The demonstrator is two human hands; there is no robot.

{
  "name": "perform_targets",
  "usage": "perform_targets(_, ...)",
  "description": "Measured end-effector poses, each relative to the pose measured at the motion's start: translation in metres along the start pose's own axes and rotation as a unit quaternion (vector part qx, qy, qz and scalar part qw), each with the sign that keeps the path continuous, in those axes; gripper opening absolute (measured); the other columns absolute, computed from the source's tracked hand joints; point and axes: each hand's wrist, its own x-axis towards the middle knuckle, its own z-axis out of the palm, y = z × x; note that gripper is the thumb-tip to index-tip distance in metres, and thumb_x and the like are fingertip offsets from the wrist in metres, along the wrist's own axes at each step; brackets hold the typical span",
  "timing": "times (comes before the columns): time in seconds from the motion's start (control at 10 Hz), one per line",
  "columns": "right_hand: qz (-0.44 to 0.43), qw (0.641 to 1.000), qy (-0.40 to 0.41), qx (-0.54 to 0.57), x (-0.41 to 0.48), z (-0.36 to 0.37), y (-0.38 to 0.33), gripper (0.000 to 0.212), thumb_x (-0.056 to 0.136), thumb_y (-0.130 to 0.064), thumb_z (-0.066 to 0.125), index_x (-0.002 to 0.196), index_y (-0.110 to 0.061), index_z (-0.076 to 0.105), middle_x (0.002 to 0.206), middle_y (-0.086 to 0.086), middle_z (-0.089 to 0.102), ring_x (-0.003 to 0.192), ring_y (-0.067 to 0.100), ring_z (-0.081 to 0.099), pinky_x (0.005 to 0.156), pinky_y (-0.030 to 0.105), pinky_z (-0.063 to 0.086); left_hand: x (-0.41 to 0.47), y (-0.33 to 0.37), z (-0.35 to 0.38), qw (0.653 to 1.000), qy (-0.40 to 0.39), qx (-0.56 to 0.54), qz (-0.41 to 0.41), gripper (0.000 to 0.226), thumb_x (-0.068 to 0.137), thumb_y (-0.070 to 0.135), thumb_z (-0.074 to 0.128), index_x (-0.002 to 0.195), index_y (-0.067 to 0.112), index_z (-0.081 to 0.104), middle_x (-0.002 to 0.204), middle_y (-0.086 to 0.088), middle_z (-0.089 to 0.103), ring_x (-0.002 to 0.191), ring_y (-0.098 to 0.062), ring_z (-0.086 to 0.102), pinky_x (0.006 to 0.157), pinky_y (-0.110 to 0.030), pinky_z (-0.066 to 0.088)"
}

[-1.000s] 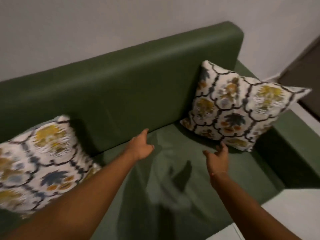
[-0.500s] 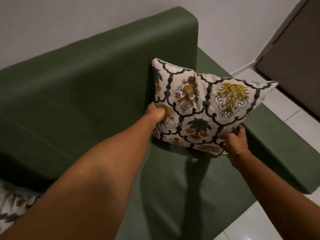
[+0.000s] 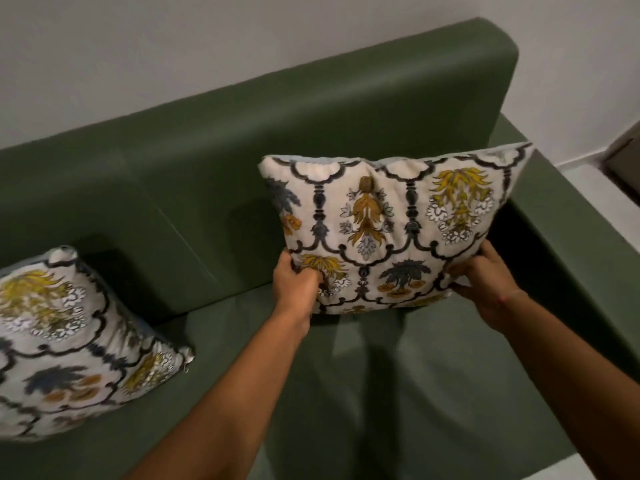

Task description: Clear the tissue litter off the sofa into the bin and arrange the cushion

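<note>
A floral cushion [image 3: 391,226], cream with dark scrollwork and yellow flowers, stands upright at the right end of the green sofa [image 3: 242,140], in front of the backrest and beside the right armrest. My left hand [image 3: 296,284] grips its lower left corner. Its lower right corner is held by my right hand [image 3: 485,282]. The cushion's bottom edge is just at the seat; I cannot tell whether it touches. No tissue and no bin are in view.
A second cushion [image 3: 69,344] of the same pattern leans at the sofa's left end. The right armrest [image 3: 568,237] runs beside the held cushion. A white wall [image 3: 173,39] rises behind, with pale floor [image 3: 588,171] at far right.
Both hands reached to the right-hand cushion, took hold of its lower corners and turned it from a tilt to upright and square-on. The view swung back left, showing the left cushion again.
</note>
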Motion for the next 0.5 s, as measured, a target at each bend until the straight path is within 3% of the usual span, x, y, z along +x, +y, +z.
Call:
perform_targets(0.1,0.003,0.999,-0.021,-0.031,0.002,0.034,0.001,0.070,0.075,0.007,0.045,0.133,-0.032,0.048,0.116,-0.003,0.062,0.096,0.017,0.055,0.093,0.049,0.049,0.000,-0.005,-0.021,0.999,0.039,-0.021,-0.014,0.059,0.065,-0.004,0.049,0.115,0.026,0.056,0.110,0.000,0.068,0.107,-0.023,0.060,0.097,-0.049,0.052)
perform_targets(0.2,0.000,0.997,-0.028,-0.065,0.001,0.050,0.003,0.061,0.084,-0.002,0.046,0.137,-0.032,0.045,0.130,0.004,0.058,0.101,0.021,0.054,0.102,0.051,0.044,0.003,-0.014,-0.029,0.999,0.034,-0.024,-0.026,0.066,0.066,-0.003,0.050,0.124,0.030,0.049,0.116,0.000,0.063,0.109,-0.023,0.057,0.100,-0.050,0.050)
perform_targets(0.3,-0.013,0.994,-0.034,-0.100,-0.004,0.052,0.006,0.058,0.087,-0.008,0.053,0.139,-0.030,0.042,0.141,0.008,0.051,0.112,0.024,0.050,0.100,0.048,0.045,0.008,-0.025,-0.038,0.999,0.025,-0.014,-0.025,0.073,0.062,0.001,0.052,0.127,0.033,0.046,0.115,0.002,0.063,0.107,-0.022,0.058,0.099,-0.051,0.051)
perform_targets(0.4,-0.040,0.993,0.009,-0.114,-0.014,0.050,0.012,0.071,0.081,-0.003,0.061,0.145,-0.022,0.036,0.145,0.009,0.048,0.125,0.030,0.049,0.103,0.047,0.045,0.008,-0.031,-0.048,1.000,0.008,0.006,-0.013,0.076,0.062,0.009,0.060,0.132,0.034,0.044,0.119,0.000,0.065,0.108,-0.022,0.060,0.100,-0.048,0.051)
perform_targets(0.5,-0.048,0.990,0.080,-0.101,-0.053,0.051,0.013,0.081,0.082,0.003,0.061,0.151,-0.019,0.024,0.154,0.013,0.034,0.139,0.034,0.036,0.110,0.049,0.038,-0.008,-0.046,-0.075,0.997,0.014,0.075,-0.005,0.076,0.074,0.015,0.069,0.143,0.029,0.038,0.140,-0.009,0.055,0.123,-0.029,0.056,0.105,-0.048,0.048)
